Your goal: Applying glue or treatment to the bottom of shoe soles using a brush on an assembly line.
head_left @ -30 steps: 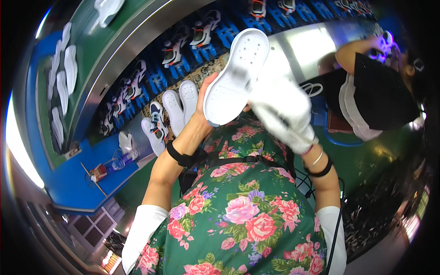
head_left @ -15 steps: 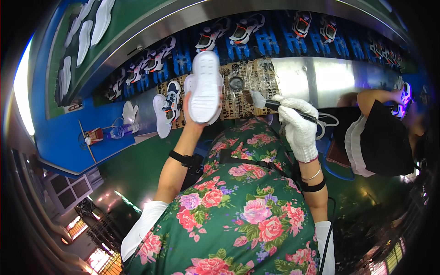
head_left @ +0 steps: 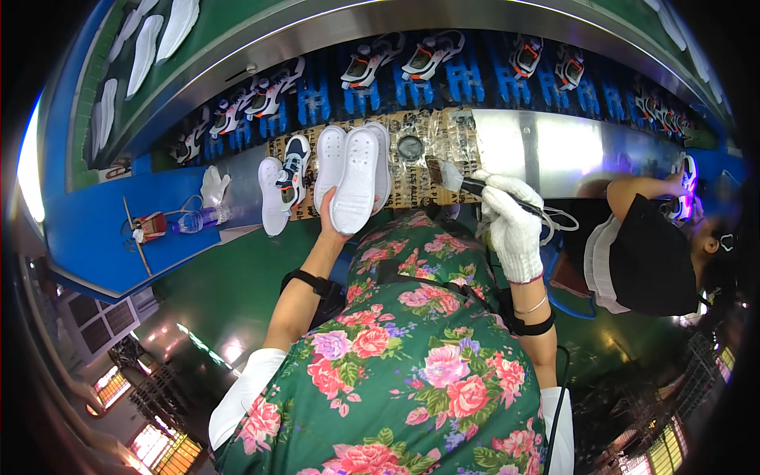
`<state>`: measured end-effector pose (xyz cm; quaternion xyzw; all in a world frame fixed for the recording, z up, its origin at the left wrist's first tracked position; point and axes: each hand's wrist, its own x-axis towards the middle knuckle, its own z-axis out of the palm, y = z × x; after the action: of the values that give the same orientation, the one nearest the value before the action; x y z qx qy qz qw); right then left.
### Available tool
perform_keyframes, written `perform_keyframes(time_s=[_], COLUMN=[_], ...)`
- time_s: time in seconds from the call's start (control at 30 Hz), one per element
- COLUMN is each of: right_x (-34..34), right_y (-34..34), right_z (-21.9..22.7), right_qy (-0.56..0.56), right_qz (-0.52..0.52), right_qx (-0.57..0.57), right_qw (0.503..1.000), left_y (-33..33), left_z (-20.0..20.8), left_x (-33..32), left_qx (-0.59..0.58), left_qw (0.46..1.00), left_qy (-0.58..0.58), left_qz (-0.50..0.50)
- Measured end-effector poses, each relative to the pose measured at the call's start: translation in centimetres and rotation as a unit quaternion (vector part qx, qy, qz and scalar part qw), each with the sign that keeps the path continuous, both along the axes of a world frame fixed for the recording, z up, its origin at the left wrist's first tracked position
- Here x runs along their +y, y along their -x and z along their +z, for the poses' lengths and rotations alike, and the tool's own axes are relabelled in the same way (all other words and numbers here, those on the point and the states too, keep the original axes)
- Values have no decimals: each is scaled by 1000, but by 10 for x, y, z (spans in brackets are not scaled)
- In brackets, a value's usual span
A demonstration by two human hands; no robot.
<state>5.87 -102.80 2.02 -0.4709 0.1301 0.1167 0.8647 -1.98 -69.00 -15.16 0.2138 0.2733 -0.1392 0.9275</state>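
Note:
My bare left hand grips a white shoe sole from its near end, thumb on the left edge. Two more white soles stand out from behind it on either side; whether the hand holds them too I cannot tell. In a white knit glove, my right hand is closed round the dark handle of a brush. The brush's pale head and brown bristles point left, near a small round dark pot. Left of the soles, a navy and white shoe upper leans beside another white sole.
Patterned, film-covered cardboard lies on the metal bench. Beyond it, several shoes sit on blue racks. A plastic bottle lies on the blue table at left. Another person's arm is at right, holding a shoe.
The held sole has come down toward me and tilted, uncovering the soles behind it. My right hand with the brush has shifted only slightly.

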Motion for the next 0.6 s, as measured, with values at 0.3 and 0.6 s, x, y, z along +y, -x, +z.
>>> perform_keyframes(time_s=[0.3,0.6], right_x=[1,1], right_y=[0,-4], right_z=[-7,-13], right_qy=[-14,8], right_qz=[-7,-6], right_qx=[8,19], right_qw=[1000,1000], left_y=[-13,12], left_z=[-4,10], left_x=[16,-11], left_qx=[-3,12], left_qw=[998,985], left_qy=[54,9], left_qz=[13,172])
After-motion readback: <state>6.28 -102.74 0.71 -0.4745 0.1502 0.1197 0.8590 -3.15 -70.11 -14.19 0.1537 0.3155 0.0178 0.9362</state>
